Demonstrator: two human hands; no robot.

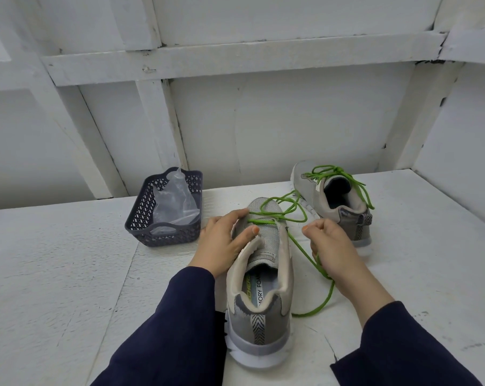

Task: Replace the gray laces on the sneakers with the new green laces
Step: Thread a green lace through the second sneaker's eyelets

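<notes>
L→R, head cam.

- Dark basket [166,238], far L on white table [68,274], w/ clear plastic bag [177,201] inside. Not needed for this step.
- L hand [222,240]: grasping near sneaker [261,288] at the L eyelet flap, thumb on tongue. Heel faces me, toe away.
- Green lace [263,220]: approx 2 rows threaded at toe end, upper eyelets bare. Slack lies in loops past the toe. 1 strand runs back R of the shoe.
- R hand [330,246]: clenched round that strand, just R of the sneaker.
- Far sneaker [338,207], back R: laced and tied in green [333,171]. I'd call it done. No gray laces seen.

Judgement: step = cinch rows, then feed next eyelet, so task is past halfway.

How to do well:
1. Keep L thumb pinning the tongue so the shoe doesn't slide.
2. Pull R strand w/ even tension, matching both ends.
3. Clear the toe loops from the far sneaker's bow before pulling. Snag risk there.
4. Keep lace untwisted thru each eyelet.
</notes>
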